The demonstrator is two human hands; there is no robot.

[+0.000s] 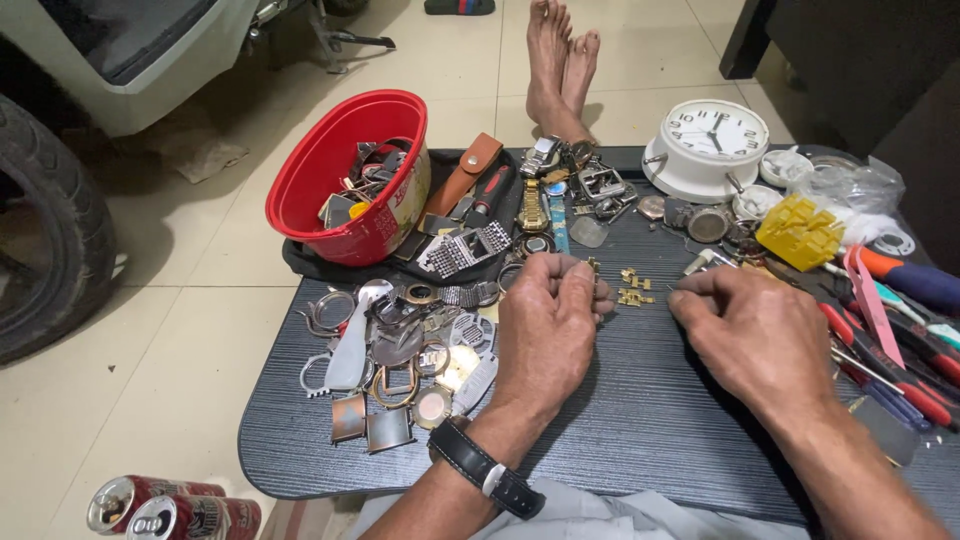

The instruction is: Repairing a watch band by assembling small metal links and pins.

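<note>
- A low dark table (640, 420) is set just in front of the person, so everything can be reached while sitting on the floor.
- A red bucket (330, 170) is tipped on its side at the back left of the table, so the watch bits inside can be seen and picked out.
- A white clock (708, 140) is laid flat at the back right, away from the hands.
- A heap of watch cases and rings (400, 360) is spread flat on the left side of the table, so that each piece can be seen.
- Screwdrivers with red handles (900, 370) are laid at the right edge, near the right hand.
- A yellow block (798, 232) is kept just behind the tools.
- The left hand (545, 335) is curled up in the middle of the table, with a black watch on its wrist. Its fingers are bunched together and pinched on something very small; what it is cannot be told.
- The right hand (755, 335) is held low over the table, with its fingers pulled close together. A thin tool may be pinched in them, but this cannot be seen well.
- Small gold strap links (632, 288) are laid on the bare table between the two hands, just beyond the fingertips, so they are kept apart from the heap.
</note>
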